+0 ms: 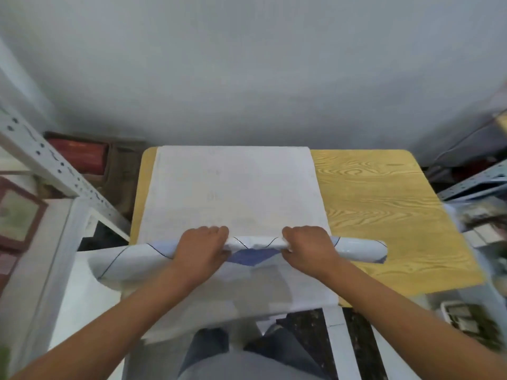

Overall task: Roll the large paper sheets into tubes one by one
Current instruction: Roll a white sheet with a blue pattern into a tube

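Note:
A large white paper sheet (236, 187) lies flat on a wooden table (384, 209), reaching the table's far edge. Its near part is rolled into a tube (359, 249) that runs left to right, printed with blue lines and a blue patch. The tube's left end flares wider and looser than its right end. My left hand (201, 246) grips the tube left of centre with fingers curled over its top. My right hand (307, 246) grips it right of centre the same way. More white paper (247, 294) hangs over the table's near edge below the tube.
A grey wall stands behind the table. A white perforated metal rack (55, 171) and framed items are on the left, with red-brown boxes (79, 152) behind it. Shelving with clutter (477, 220) sits on the right. My legs (247, 352) show below, over a dark floor.

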